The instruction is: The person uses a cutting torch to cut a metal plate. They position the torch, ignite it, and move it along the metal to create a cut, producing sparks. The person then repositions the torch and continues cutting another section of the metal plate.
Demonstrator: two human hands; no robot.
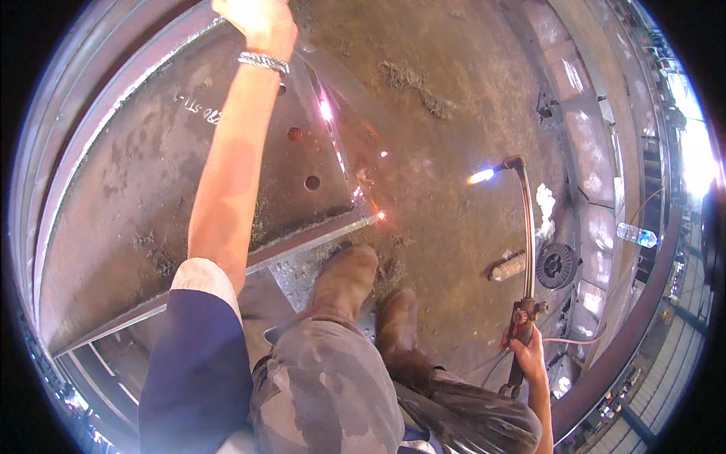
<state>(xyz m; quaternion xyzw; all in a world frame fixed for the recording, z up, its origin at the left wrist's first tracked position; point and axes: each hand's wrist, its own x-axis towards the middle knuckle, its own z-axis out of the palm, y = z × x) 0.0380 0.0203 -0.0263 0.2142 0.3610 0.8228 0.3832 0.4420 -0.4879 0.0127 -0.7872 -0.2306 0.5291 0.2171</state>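
Wrapped around the handle of a lit cutting torch (528,242), my right hand (527,351) is closed at the lower right. The torch's long tubes rise to a bent head, and a bright flame (481,176) points left from its nozzle. My left arm, in a dark sleeve with a light cuff, reaches far forward. At the top edge my left hand (261,21), with a silver bracelet at the wrist, is near the far edge of a steel plate (151,181). Glare and the picture's rim hide its fingers. A glowing cut line (330,121) runs by the plate's right edge, with sparks at the near corner.
My boots (344,281) stand on the brown metal floor (454,303) beside the plate. Right of the torch lie a black spool (558,266), a pale cylindrical piece (508,267) and a clear bottle (637,235). A hose (578,341) trails from the torch. Curved steel walls rise along both sides.
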